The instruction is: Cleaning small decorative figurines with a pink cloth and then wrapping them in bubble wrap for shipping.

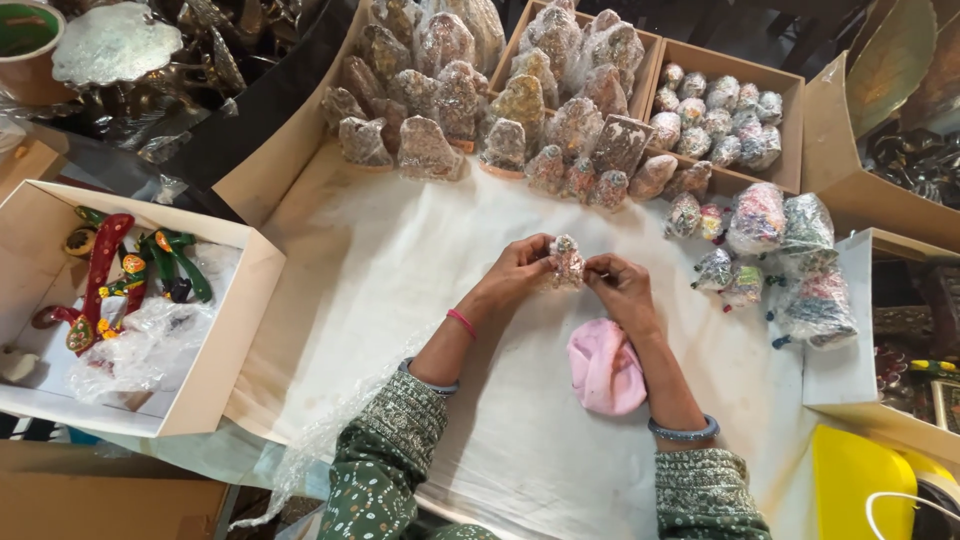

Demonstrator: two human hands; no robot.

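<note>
Item: small wrapped figurine (pixel 567 262), mid-desk, above the white cloth (pixel 400 290). Left hand (pixel 515 270) and right hand (pixel 618 285) each hold a narrow fingertip grip on it. Pink cloth (pixel 605 368) near. Handling: support the base, pinch lightly.

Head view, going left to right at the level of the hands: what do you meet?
Open box of painted figures → left hand → small wrapped figurine → right hand → pile of plastic-wrapped painted figurines.
</note>
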